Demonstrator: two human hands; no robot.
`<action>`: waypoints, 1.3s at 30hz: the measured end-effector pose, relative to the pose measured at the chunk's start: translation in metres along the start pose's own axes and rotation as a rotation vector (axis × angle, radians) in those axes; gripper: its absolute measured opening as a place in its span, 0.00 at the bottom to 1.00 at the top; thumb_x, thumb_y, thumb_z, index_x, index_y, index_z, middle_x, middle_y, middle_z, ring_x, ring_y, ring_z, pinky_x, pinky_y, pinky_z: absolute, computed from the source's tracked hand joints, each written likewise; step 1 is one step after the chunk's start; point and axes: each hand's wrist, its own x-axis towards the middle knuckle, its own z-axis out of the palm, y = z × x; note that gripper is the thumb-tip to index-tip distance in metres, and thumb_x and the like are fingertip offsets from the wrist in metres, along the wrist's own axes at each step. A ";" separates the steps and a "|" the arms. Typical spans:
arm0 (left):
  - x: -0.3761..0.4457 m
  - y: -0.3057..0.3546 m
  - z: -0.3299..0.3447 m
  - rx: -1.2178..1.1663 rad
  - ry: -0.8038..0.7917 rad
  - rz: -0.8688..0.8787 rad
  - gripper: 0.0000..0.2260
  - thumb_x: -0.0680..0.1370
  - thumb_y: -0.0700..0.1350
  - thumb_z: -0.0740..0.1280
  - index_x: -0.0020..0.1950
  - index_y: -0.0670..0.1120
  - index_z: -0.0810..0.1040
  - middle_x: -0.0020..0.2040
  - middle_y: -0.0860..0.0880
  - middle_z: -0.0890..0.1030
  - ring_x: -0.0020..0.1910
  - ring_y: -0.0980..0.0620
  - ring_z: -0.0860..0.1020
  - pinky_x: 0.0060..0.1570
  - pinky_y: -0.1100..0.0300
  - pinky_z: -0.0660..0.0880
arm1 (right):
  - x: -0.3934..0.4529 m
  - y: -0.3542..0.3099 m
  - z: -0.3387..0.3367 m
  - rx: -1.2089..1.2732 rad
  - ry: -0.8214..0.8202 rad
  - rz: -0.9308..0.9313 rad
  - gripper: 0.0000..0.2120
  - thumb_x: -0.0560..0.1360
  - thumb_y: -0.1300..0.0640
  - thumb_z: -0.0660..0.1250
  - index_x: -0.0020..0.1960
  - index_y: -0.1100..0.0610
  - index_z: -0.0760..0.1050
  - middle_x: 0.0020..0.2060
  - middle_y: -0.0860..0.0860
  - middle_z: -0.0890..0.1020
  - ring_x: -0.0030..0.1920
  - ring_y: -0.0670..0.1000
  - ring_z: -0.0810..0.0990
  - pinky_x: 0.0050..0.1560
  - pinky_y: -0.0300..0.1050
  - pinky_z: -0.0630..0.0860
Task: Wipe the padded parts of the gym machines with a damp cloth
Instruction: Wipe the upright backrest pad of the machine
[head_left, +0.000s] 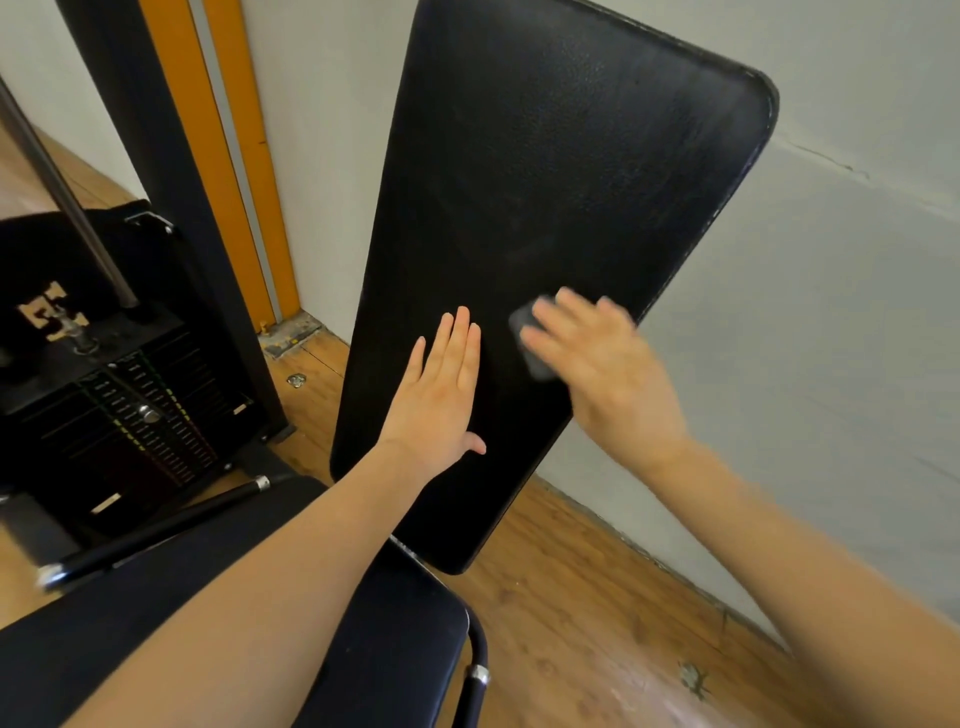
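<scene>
Black vinyl back pad (561, 171): I brace it with my flat left hand (441, 384) near its lower left edge, while my right hand (608, 364) presses the grey cloth (527, 332) near the right edge. Long overlapping strokes should serve best.

— What does the pad look like?
— A long black padded backrest (545, 208), upright and tilted, rounded corners, grained vinyl.
— And the cloth?
— A small grey cloth (530, 338), blurred, pressed flat against the backrest's lower right part.
</scene>
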 end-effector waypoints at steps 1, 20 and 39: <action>0.000 0.000 0.000 -0.002 0.005 -0.001 0.56 0.73 0.65 0.68 0.69 0.38 0.25 0.72 0.39 0.27 0.74 0.41 0.31 0.74 0.48 0.39 | 0.008 0.005 -0.007 -0.026 0.050 0.069 0.21 0.72 0.69 0.60 0.65 0.62 0.71 0.64 0.60 0.74 0.68 0.60 0.66 0.69 0.54 0.57; -0.005 -0.019 0.005 0.093 0.021 -0.009 0.55 0.72 0.64 0.68 0.70 0.40 0.27 0.71 0.41 0.27 0.72 0.44 0.30 0.73 0.48 0.39 | 0.041 0.009 -0.015 0.017 0.324 0.213 0.16 0.73 0.71 0.63 0.61 0.67 0.73 0.58 0.62 0.77 0.63 0.62 0.71 0.64 0.52 0.67; -0.003 -0.016 0.011 -0.002 0.002 -0.039 0.54 0.73 0.64 0.67 0.71 0.40 0.26 0.71 0.42 0.26 0.71 0.46 0.28 0.73 0.49 0.36 | 0.058 -0.025 0.019 -0.057 -0.099 0.187 0.27 0.67 0.68 0.66 0.66 0.62 0.70 0.66 0.58 0.71 0.69 0.60 0.66 0.69 0.54 0.61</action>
